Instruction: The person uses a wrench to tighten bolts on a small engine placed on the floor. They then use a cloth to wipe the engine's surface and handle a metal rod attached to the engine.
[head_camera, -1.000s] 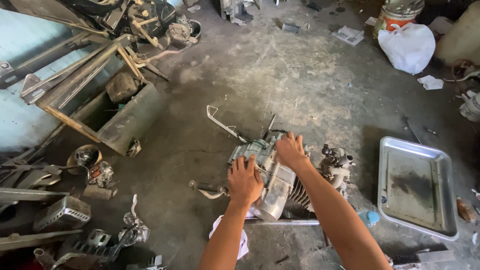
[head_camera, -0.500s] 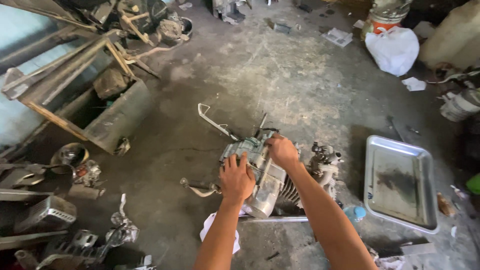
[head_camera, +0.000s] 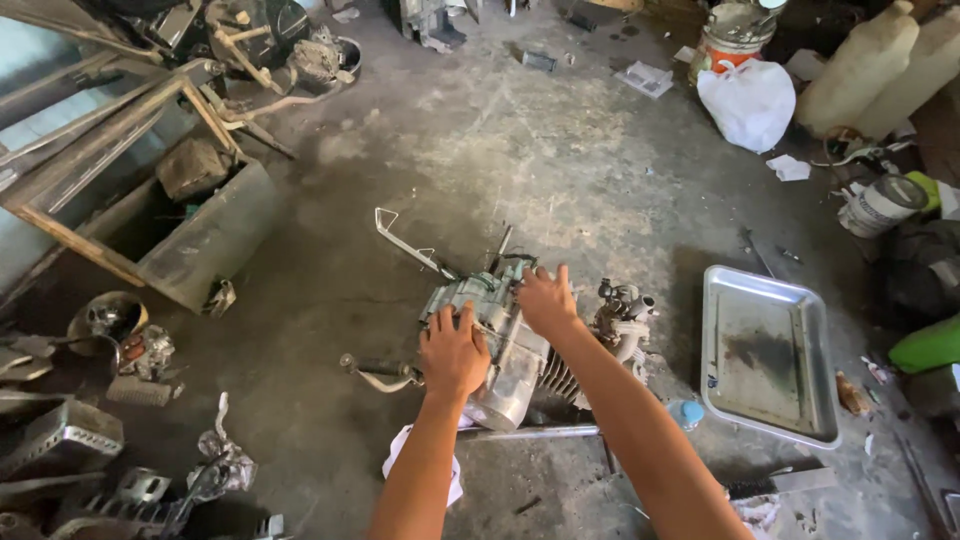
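Head view, only cam: a small engine, grey cast metal w/ cooling fins, lies on the concrete floor just ahead of the person, both forearms reaching down to it from the bottom edge. Left hand sits flat on the near-left part of the casing, fingers spread, palm pressing rather than gripping. Right hand rests on the far top, fingers curled over the upper edge, a loose hold on the casing, not a full clench. Engine's long axis runs diagonal, from upper left down to lower right, so the left hand covers the nearer stretch and the right hand the farther one; both touch it, neither nearer in any real sense. Looks: dull, dusty aluminium, rounded side cover toward the bottom, fins showing on the right flank, a thin bent lever sticking out to the upper left. A white rag lies partly under the left forearm; a metal rod lies just below the engine. Carburettor-like part just beside it to the right. Steel tray farther right, apart. White plastic bag well off at the top.
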